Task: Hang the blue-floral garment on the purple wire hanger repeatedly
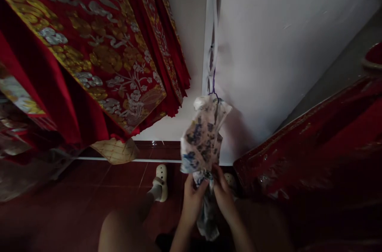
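A small white garment with a dark blue floral print hangs in front of the wall from a thin purple hanger. My left hand closes on the garment's gathered narrow part from the left side. From the right side, my right hand has its fingers closed on the same gathered spot. Below both hands the darker tail of the cloth droops between my forearms. The fingertips are partly hidden in the folds.
White strips run down the pale wall to the hanger. Red embroidered hangings fill the left. At right stands a glossy red object. My feet, in cream clogs, rest on the red tiled floor.
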Motion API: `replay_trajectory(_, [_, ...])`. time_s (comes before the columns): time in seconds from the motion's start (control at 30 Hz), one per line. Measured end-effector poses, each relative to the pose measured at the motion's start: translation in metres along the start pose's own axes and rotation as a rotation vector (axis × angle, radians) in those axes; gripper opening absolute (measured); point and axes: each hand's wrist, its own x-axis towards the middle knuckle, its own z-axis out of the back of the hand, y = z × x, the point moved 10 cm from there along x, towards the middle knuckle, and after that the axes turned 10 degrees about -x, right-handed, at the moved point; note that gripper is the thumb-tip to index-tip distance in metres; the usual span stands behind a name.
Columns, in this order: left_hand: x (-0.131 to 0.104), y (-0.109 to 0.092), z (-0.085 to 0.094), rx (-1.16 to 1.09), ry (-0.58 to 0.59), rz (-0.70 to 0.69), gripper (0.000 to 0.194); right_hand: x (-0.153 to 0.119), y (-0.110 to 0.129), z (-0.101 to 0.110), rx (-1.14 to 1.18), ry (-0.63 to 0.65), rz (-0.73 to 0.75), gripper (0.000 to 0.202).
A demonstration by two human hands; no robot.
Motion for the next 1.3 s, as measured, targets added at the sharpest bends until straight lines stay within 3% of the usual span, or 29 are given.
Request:
replay_trajectory(0.13, [-0.002, -0.006, 0.004, 0.045, -0.082, -0.049, 0.027, 0.002, 0.007, -0.02, 0.03, 0.11, -0.001, 0.04])
replay_trajectory(0.27, [-0.003, 0.0, 0.001, -0.069, -0.076, 0.064, 0.029, 0.009, 0.039, -0.013, 0.033, 0.099, 0.062, 0.029])
replay_trajectory(0.4, [-0.004, 0.004, -0.009, -0.21, -0.017, 0.192, 0.039, 0.02, 0.07, -0.016, -0.044, 0.137, 0.137, 0.041])
replay_trajectory(0.5, [-0.002, 0.002, 0.0, -0.185, -0.041, 0.2, 0.041, 0.021, 0.082, -0.024, -0.05, 0.188, 0.15, 0.045])
replay_trajectory(0.6, [-0.001, -0.019, 0.035, -0.04, -0.22, -0.018, 0.038, 0.015, 0.078, -0.025, 0.017, 0.178, 0.085, 0.042])
replay_trajectory(0.67, [-0.014, -0.048, 0.06, 0.13, -0.405, -0.326, 0.034, 0.009, 0.072, -0.021, 0.049, 0.13, 0.056, 0.04])
replay_trajectory(0.7, [-0.024, -0.063, 0.062, 0.227, -0.453, -0.489, 0.033, 0.006, 0.07, -0.019, 0.051, 0.103, 0.058, 0.04])
replay_trajectory(0.73, [-0.032, -0.075, 0.056, 0.327, -0.44, -0.625, 0.031, 0.002, 0.069, -0.018, 0.048, 0.08, 0.064, 0.039])
replay_trajectory(0.8, [-0.035, -0.084, 0.024, 0.486, -0.233, -0.749, 0.031, -0.004, 0.069, -0.018, 0.041, 0.064, 0.08, 0.039])
replay_trajectory(0.9, [-0.021, -0.075, -0.025, 0.548, 0.128, -0.661, 0.023, -0.011, 0.073, -0.023, 0.035, 0.1, 0.095, 0.038])
replay_trajectory(0.97, [-0.013, -0.071, -0.045, 0.545, 0.23, -0.599, 0.013, -0.013, 0.076, -0.025, 0.043, 0.135, 0.083, 0.04])
replay_trajectory(1.13, [-0.007, -0.058, -0.068, 0.651, 0.363, -0.5, 0.016, 0.009, 0.088, -0.012, 0.122, 0.112, 0.009, 0.04])
replay_trajectory(1.3, [-0.011, -0.034, -0.07, 0.801, 0.427, -0.431, 0.013, 0.068, 0.152, -0.002, 0.182, 0.033, 0.13, 0.035])
